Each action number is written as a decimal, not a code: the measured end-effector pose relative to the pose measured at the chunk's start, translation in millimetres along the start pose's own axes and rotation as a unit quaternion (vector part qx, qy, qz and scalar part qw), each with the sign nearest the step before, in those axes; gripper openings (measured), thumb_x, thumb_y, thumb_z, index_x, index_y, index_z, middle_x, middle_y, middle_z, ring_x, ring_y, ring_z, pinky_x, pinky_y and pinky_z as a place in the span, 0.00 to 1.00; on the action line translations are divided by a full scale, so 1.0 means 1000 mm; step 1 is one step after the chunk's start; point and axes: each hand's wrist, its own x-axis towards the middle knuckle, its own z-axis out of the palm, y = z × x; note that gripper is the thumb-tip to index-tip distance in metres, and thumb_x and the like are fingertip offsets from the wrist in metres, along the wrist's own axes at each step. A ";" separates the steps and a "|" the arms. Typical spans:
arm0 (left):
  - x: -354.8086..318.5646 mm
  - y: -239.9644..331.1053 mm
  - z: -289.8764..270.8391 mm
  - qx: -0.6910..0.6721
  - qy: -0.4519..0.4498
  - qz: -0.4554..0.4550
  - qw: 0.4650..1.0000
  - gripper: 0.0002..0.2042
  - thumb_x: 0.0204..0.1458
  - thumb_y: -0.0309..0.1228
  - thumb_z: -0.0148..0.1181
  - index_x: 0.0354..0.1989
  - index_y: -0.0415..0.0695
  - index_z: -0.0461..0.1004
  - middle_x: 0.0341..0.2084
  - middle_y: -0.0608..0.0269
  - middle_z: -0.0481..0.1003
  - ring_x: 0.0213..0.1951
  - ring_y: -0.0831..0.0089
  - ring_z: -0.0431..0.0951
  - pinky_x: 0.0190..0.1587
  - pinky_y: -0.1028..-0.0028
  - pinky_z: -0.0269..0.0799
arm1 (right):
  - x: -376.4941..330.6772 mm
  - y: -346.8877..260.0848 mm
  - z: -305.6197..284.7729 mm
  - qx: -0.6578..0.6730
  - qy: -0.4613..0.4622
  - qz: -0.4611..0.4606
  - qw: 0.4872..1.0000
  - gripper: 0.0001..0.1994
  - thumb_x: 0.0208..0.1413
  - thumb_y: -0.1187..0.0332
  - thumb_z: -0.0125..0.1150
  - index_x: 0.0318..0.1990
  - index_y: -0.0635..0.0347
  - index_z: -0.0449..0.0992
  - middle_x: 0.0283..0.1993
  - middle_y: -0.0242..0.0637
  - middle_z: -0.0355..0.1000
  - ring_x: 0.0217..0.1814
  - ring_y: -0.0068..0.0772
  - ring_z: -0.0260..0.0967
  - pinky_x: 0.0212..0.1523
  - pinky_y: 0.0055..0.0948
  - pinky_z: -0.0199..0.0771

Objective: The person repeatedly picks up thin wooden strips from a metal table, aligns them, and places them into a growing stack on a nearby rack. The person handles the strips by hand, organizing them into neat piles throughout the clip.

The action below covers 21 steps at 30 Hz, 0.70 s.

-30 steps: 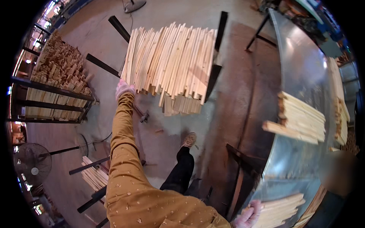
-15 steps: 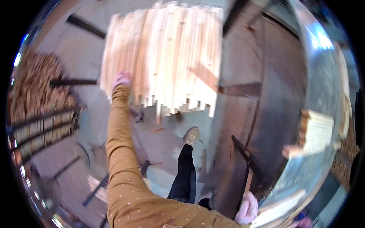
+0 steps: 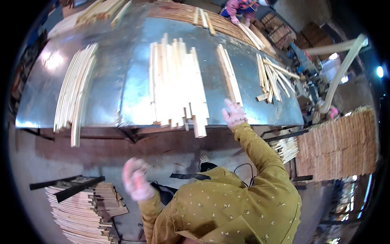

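Observation:
My right hand (image 3: 234, 114), in a pale pink glove, reaches over the metal table's near edge. Its fingers are stretched out and apart at the near end of a few narrow wooden strips (image 3: 230, 77); whether they touch the wood I cannot tell. In front of my body, short of the table, is my left hand (image 3: 137, 179), gloved too and somewhat blurred. Its fingers are loosely bent, with nothing seen in them. A wide bundle of pale wooden strips (image 3: 174, 81) lies on the table left of my right hand, its ends uneven.
The shiny metal table (image 3: 109, 89) also bears a narrower strip bundle (image 3: 76, 87) and a crisscrossed heap of strips (image 3: 274, 79). Across it a person in pink (image 3: 240, 9) handles wood. Stacked strips (image 3: 77, 211) stand behind at lower left; a tall wood stack (image 3: 337, 144) is at right.
My view has turned from the strip stack on the floor stand to the metal table. My left hand has come away from that stack, and my right hand now reaches over the table.

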 end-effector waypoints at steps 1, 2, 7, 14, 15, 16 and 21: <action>-0.011 -0.007 0.051 -0.048 -0.075 -0.022 0.996 0.18 0.61 0.31 0.56 0.56 0.34 0.70 0.38 0.54 0.77 0.37 0.69 0.77 0.43 0.69 0.77 | 0.014 0.032 -0.004 0.033 -0.034 0.149 0.988 0.39 0.57 0.51 0.59 0.71 0.55 0.52 0.65 0.53 0.63 0.67 0.53 0.62 0.66 0.43 0.63; -0.022 -0.024 0.088 -0.084 -0.150 -0.048 0.984 0.17 0.62 0.30 0.56 0.57 0.36 0.71 0.40 0.55 0.77 0.39 0.69 0.76 0.45 0.69 0.76 | 0.029 0.065 -0.004 0.034 -0.009 0.189 0.981 0.42 0.56 0.49 0.60 0.72 0.56 0.50 0.67 0.52 0.61 0.68 0.53 0.61 0.65 0.43 0.63; -0.069 -0.083 0.276 0.020 -0.292 -0.252 0.922 0.22 0.61 0.30 0.58 0.61 0.35 0.65 0.43 0.60 0.73 0.38 0.76 0.72 0.44 0.74 0.73 | 0.080 0.169 0.067 0.138 -0.061 0.254 0.955 0.42 0.55 0.52 0.59 0.71 0.61 0.48 0.60 0.50 0.66 0.61 0.51 0.68 0.58 0.47 0.70; -0.030 -0.173 0.466 0.584 -0.251 -0.208 0.743 0.48 0.52 0.46 0.64 0.74 0.43 0.40 0.69 0.45 0.56 0.67 0.51 0.61 0.66 0.59 0.60 | 0.016 0.135 0.035 0.215 -0.178 0.072 0.958 0.32 0.54 0.55 0.60 0.62 0.65 0.61 0.48 0.48 0.74 0.48 0.49 0.76 0.45 0.49 0.78; -0.027 -0.179 0.496 0.628 -0.254 -0.266 0.685 0.51 0.52 0.47 0.64 0.75 0.47 0.33 0.71 0.44 0.51 0.70 0.50 0.56 0.68 0.59 0.57 | 0.020 0.150 0.024 0.219 -0.198 0.038 0.954 0.34 0.54 0.54 0.60 0.64 0.66 0.60 0.50 0.48 0.73 0.52 0.48 0.74 0.51 0.49 0.76; -0.022 -0.192 0.507 0.669 -0.245 -0.278 0.644 0.51 0.52 0.45 0.63 0.75 0.47 0.32 0.71 0.44 0.50 0.70 0.51 0.56 0.68 0.59 0.57 | 0.024 0.163 0.015 0.227 -0.220 0.000 0.949 0.36 0.54 0.53 0.60 0.65 0.66 0.60 0.53 0.49 0.72 0.56 0.48 0.72 0.56 0.48 0.73; -0.028 -0.227 0.499 0.744 -0.258 -0.233 0.571 0.47 0.55 0.40 0.59 0.75 0.46 0.31 0.69 0.40 0.55 0.69 0.52 0.59 0.65 0.59 0.63 | 0.132 0.428 0.045 0.005 0.122 0.202 0.972 0.27 0.52 0.49 0.60 0.54 0.58 0.70 0.48 0.44 0.70 0.52 0.43 0.70 0.50 0.42 0.70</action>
